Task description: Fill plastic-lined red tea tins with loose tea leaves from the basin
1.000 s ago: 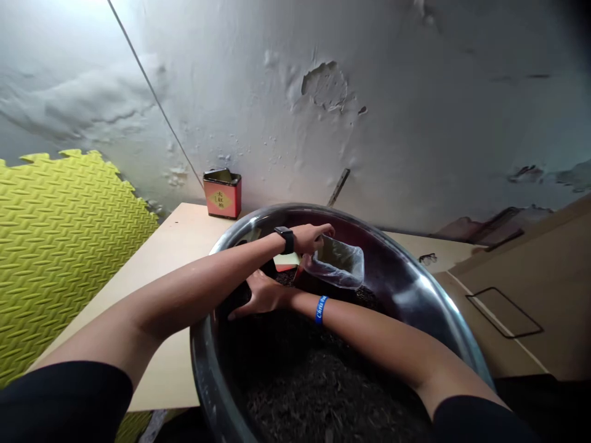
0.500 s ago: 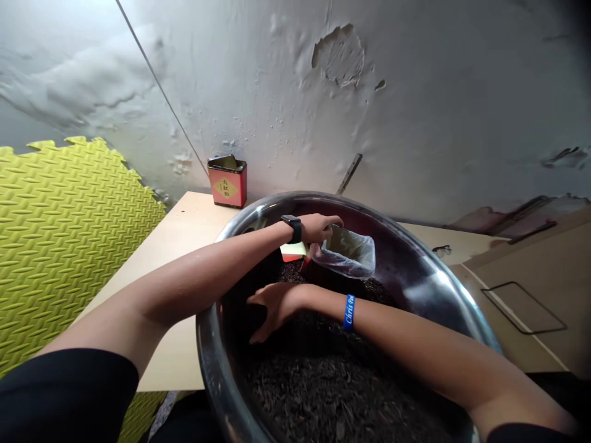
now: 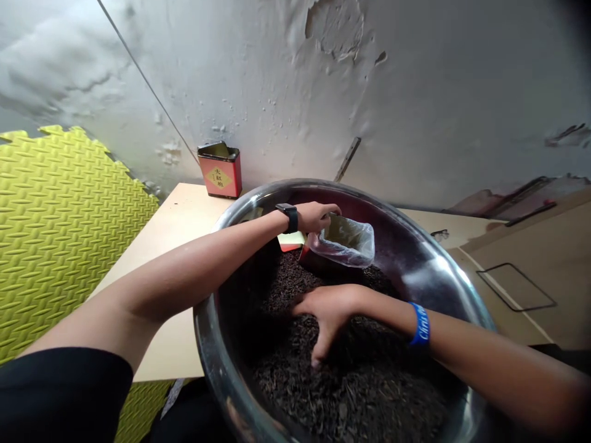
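My left hand, with a dark watch on its wrist, grips the rim of a red tea tin. A clear plastic bag lines the tin and folds over its edge. The tin stands inside a large steel basin, on dark, twisted dry tea leaves. My right hand, wearing a blue wristband, reaches down into the leaves in front of the tin. Its thumb is spread away from the fingers, and the fingertips are partly hidden in the leaves.
Another red tea tin stands on the pale table at the back left, a lid resting in its top. Eyeglasses and a cardboard box are at the right. A yellow foam mat is at the left; a peeling wall rises behind.
My right hand has moved from the basin's left side rightward and down into the leaves. My left hand keeps its hold on the tin. The whole view has shifted slightly.
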Motion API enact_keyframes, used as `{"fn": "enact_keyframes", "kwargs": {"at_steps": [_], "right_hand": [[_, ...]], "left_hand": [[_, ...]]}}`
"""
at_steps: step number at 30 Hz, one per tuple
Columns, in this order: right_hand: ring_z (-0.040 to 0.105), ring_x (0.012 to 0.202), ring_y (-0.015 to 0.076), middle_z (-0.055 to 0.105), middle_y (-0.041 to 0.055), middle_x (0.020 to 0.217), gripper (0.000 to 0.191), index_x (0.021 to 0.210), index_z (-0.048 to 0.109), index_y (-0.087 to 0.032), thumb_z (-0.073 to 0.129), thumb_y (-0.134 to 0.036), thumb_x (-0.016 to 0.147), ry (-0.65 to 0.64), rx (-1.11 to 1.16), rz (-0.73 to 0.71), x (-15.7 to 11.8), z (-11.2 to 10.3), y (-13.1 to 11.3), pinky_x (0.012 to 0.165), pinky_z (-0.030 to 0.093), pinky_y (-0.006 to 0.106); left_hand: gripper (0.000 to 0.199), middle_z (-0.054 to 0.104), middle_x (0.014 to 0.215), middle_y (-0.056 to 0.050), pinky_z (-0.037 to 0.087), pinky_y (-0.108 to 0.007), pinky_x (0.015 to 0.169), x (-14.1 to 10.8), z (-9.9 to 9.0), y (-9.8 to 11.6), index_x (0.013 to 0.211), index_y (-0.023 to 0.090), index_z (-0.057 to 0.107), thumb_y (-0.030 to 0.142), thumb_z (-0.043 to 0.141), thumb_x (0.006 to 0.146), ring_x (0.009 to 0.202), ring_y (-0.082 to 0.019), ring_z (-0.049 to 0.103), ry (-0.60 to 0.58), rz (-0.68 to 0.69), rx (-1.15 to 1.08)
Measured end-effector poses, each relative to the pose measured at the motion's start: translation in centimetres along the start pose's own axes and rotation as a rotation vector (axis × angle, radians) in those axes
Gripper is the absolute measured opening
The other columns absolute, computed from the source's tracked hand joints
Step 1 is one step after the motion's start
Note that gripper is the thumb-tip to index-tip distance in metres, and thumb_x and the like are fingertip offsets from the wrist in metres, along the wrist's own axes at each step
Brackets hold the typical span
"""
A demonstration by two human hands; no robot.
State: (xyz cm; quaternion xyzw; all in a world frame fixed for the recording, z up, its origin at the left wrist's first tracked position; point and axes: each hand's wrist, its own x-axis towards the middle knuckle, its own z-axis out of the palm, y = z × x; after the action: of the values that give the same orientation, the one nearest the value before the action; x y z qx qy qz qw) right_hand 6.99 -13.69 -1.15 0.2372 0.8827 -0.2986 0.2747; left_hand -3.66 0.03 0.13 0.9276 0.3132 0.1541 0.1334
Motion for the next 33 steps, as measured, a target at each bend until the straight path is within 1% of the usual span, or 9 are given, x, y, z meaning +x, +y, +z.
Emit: {"fn": "enact_keyframes", "kwargs": {"at_steps": [5,10,14,19,23,26,29,31,33], "right_hand": [[0.058,0.088,0.0298,0.058,0.0123,0.104,0.087,0.120,0.051,-0.020,0.063,-0.067,0.048,0.028,-0.109,0.036,-1.5,1.5,0.9,0.070,0.044,0.035],[0.059,0.074,0.0247,0.060,0.0082,0.093,0.069,0.110,0.058,-0.022,0.063,-0.060,0.052,0.120,-0.217,0.070,-2.2,2.4,0.6,0.059,0.041,0.031],[0.059,0.071,0.0225,0.062,0.0058,0.089,0.060,0.103,0.061,-0.023,0.064,-0.056,0.053,0.144,-0.264,0.060,-2.7,2.4,0.1,0.058,0.039,0.029],[0.059,0.073,0.0215,0.062,0.0040,0.091,0.052,0.103,0.061,-0.025,0.066,-0.049,0.056,0.227,-0.223,0.034,-4.2,1.6,-1.2,0.059,0.040,0.029],[0.057,0.084,0.0206,0.061,0.0033,0.097,0.042,0.102,0.060,-0.025,0.065,-0.040,0.063,0.380,-0.094,0.043,-6.9,-1.0,-1.8,0.072,0.042,0.030],[0.056,0.090,0.0203,0.061,0.0018,0.101,0.038,0.099,0.060,-0.024,0.065,-0.034,0.063,0.554,-0.034,0.097,-8.9,-3.8,-0.5,0.081,0.041,0.031],[0.057,0.090,0.0204,0.062,0.0012,0.101,0.039,0.100,0.060,-0.023,0.065,-0.032,0.063,0.743,-0.009,0.196,-9.4,-5.8,2.4,0.081,0.043,0.033],[0.058,0.088,0.0210,0.063,0.0018,0.100,0.039,0.100,0.059,-0.023,0.064,-0.034,0.063,0.832,0.002,0.261,-8.8,-6.3,4.7,0.078,0.045,0.034],[0.058,0.090,0.0231,0.063,0.0036,0.101,0.043,0.101,0.060,-0.022,0.065,-0.037,0.062,0.890,-0.005,0.322,-7.7,-6.2,6.7,0.079,0.046,0.036]], "left_hand": [[0.042,0.062,0.078,-0.001,0.036,-0.022,0.057,-0.1,-0.1,0.3,0.119,0.023,0.047,0.023,0.037,0.078,0.061,-0.012,0.053,0.004,0.006,0.014],[0.041,0.063,0.082,-0.002,0.037,-0.023,0.058,-0.1,0.0,0.4,0.118,0.023,0.048,0.024,0.037,0.079,0.064,-0.012,0.054,0.006,-0.006,0.036],[0.040,0.063,0.083,-0.003,0.037,-0.023,0.058,-0.1,0.0,0.4,0.117,0.022,0.049,0.025,0.038,0.079,0.065,-0.013,0.054,0.010,-0.011,0.057],[0.041,0.063,0.080,-0.003,0.036,-0.022,0.057,-0.1,-0.2,0.7,0.118,0.021,0.050,0.025,0.039,0.079,0.062,-0.012,0.053,-0.003,-0.015,0.043],[0.041,0.064,0.083,-0.004,0.036,-0.022,0.057,0.0,-0.2,0.6,0.117,0.021,0.050,0.024,0.039,0.078,0.064,-0.013,0.054,0.002,0.000,0.061],[0.041,0.064,0.089,-0.004,0.037,-0.022,0.058,0.1,-0.1,0.5,0.117,0.021,0.050,0.026,0.040,0.078,0.068,-0.013,0.055,0.000,0.012,0.056],[0.040,0.064,0.093,-0.005,0.038,-0.022,0.060,0.0,-0.2,0.5,0.116,0.020,0.050,0.028,0.041,0.078,0.071,-0.014,0.056,-0.014,0.018,0.036],[0.038,0.064,0.094,-0.006,0.038,-0.022,0.062,-0.1,-0.3,0.6,0.113,0.019,0.052,0.029,0.043,0.078,0.074,-0.014,0.056,-0.017,0.027,0.033],[0.037,0.063,0.096,-0.006,0.039,-0.023,0.063,-0.1,-0.3,0.6,0.113,0.018,0.052,0.029,0.043,0.078,0.076,-0.015,0.056,-0.008,0.019,0.032]]}}
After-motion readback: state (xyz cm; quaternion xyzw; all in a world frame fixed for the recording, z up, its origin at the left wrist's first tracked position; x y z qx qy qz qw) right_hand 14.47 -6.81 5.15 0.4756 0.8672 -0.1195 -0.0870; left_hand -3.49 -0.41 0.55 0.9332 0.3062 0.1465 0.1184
